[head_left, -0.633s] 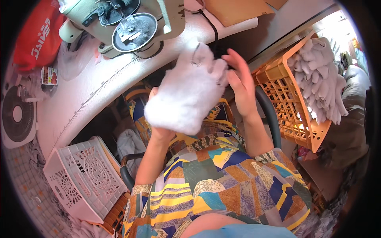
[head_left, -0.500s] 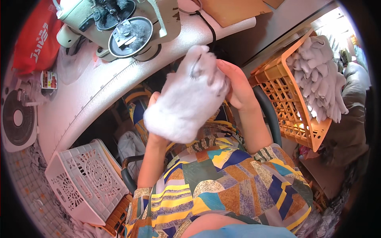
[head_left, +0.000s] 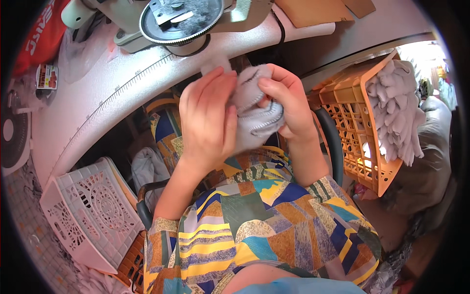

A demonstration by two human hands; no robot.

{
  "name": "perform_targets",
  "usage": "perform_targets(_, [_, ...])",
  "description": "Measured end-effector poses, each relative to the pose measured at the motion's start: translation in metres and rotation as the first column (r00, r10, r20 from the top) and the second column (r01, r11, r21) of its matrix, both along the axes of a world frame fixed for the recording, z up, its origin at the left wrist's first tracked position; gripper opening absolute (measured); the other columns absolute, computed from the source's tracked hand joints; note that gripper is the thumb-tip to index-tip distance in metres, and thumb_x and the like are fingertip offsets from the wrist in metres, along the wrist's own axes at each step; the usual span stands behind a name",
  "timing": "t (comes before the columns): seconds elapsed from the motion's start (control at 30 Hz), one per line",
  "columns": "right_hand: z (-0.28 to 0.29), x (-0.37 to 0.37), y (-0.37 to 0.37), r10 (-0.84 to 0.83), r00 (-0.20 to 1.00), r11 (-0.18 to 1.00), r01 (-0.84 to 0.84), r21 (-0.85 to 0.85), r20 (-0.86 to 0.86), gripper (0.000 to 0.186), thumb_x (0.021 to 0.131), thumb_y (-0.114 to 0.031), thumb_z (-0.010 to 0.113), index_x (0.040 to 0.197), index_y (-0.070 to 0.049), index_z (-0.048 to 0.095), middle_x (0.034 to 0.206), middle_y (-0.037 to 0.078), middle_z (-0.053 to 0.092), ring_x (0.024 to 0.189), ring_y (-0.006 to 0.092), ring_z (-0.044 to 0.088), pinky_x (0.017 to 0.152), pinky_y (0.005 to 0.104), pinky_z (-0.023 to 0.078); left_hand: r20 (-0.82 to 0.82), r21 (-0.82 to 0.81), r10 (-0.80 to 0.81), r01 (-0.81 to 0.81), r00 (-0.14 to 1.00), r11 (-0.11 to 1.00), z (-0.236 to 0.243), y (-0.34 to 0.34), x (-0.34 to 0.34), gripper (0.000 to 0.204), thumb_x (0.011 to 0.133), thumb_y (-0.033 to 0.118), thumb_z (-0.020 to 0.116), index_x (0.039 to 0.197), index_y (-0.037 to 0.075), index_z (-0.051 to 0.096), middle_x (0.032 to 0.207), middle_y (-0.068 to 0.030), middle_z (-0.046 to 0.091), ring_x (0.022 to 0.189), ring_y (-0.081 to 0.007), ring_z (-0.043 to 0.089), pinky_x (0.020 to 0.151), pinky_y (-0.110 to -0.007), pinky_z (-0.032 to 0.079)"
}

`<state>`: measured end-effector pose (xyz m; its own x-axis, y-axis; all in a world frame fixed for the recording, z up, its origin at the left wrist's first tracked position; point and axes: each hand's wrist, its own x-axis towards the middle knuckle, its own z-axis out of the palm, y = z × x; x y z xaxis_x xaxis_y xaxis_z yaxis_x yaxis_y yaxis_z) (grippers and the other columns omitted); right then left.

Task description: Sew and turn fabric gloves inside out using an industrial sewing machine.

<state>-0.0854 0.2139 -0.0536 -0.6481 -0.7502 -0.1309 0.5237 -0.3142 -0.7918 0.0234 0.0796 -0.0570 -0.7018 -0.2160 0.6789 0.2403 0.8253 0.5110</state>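
Observation:
In front of my chest, a fuzzy light-grey glove [head_left: 259,120] with a stitched, ridged edge is bunched between my two hands. My right hand [head_left: 291,100] is closed on its right side, thumb pressed against the fabric near the top. My left hand [head_left: 205,115] has its fingers curled round the left side, slightly smeared by motion. Fluffy fabric sticks out past the left fingertips. Part of the glove lies hidden behind the fingers.
A curved white worktable [head_left: 98,103] with a printed scale carries a machine with a toothed dial [head_left: 181,22]. An orange basket [head_left: 350,127] at the right holds several grey fabric pieces [head_left: 391,108]. A white openwork crate [head_left: 93,210] stands at lower left, beside a chair armrest [head_left: 147,196].
My left hand has moved up from underneath the glove's fluffy end to its left side. The glove is now bunched, showing a stitched edge. The view has shifted slightly.

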Motion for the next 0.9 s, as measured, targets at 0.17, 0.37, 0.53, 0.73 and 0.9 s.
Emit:
perform_targets(0.17, [-0.006, -0.009, 0.002, 0.018, 1.0, 1.0, -0.018, -0.001, 0.0, 0.015, 0.093, -0.016, 0.057, 0.094, -0.003, 0.062, 0.077, 0.001, 0.061, 0.063, 0.0039, 0.053, 0.058, 0.0187, 0.044, 0.15, 0.181, -0.226, 0.197, 0.963, 0.963, -0.009, -0.006, 0.009, 0.018, 0.076, 0.01, 0.066, 0.09, 0.0, 0.061, 0.088, -0.0129, 0.062, 0.093, -0.033, 0.058, 0.091, -0.044, 0.037])
perform_targets(0.37, [-0.093, -0.06, 0.004, -0.195, 0.795, 0.972, 0.233, 0.007, 0.575, 0.024, 0.093, -0.026, 0.053, 0.094, -0.002, 0.056, 0.09, 0.013, 0.062, 0.088, 0.0201, 0.059, 0.083, 0.0318, 0.051, 0.192, 0.399, -0.103, 0.019, 0.976, 0.917, -0.023, 0.007, 0.026, 0.022, 0.072, 0.01, 0.075, 0.083, -0.001, 0.058, 0.08, -0.0131, 0.059, 0.079, -0.0322, 0.055, 0.078, -0.038, 0.042])
perform_targets(0.53, [-0.217, -0.096, 0.022, -0.493, 0.369, 0.781, 0.586, 0.215, 0.788, 0.029, 0.092, -0.026, 0.053, 0.102, 0.001, 0.055, 0.098, 0.018, 0.062, 0.099, 0.0278, 0.06, 0.09, 0.0394, 0.052, 0.191, 0.66, -0.137, -0.024, 0.972, 0.751, -0.014, 0.011, 0.033, 0.025, 0.076, 0.008, 0.077, 0.088, 0.0, 0.057, 0.074, -0.0065, 0.057, 0.067, -0.0145, 0.051, 0.063, -0.026, 0.04])
perform_targets(0.73, [-0.313, -0.051, 0.005, -0.592, 0.43, 0.802, 0.402, 0.442, 0.682, 0.03, 0.095, -0.027, 0.052, 0.105, 0.0, 0.058, 0.089, 0.011, 0.055, 0.087, 0.0205, 0.05, 0.077, 0.0343, 0.043, 0.159, 0.8, -0.064, -0.091, 0.985, 0.594, -0.015, 0.012, 0.043, 0.023, 0.079, 0.003, 0.075, 0.092, 0.0, 0.056, 0.075, 0.0002, 0.056, 0.067, -0.0033, 0.048, 0.061, -0.018, 0.037])
perform_targets(0.9, [-0.309, -0.035, 0.016, -0.603, 0.619, 0.765, 0.267, 0.587, 0.504, 0.03, 0.098, -0.028, 0.051, 0.106, -0.001, 0.06, 0.079, 0.003, 0.047, 0.072, 0.0127, 0.041, 0.064, 0.0283, 0.034, 0.033, 0.868, -0.12, 0.031, 0.992, 0.496, -0.003, 0.015, 0.047, 0.021, 0.078, -0.004, 0.073, 0.092, -0.002, 0.057, 0.079, -0.0027, 0.057, 0.069, -0.0051, 0.048, 0.063, -0.019, 0.038])
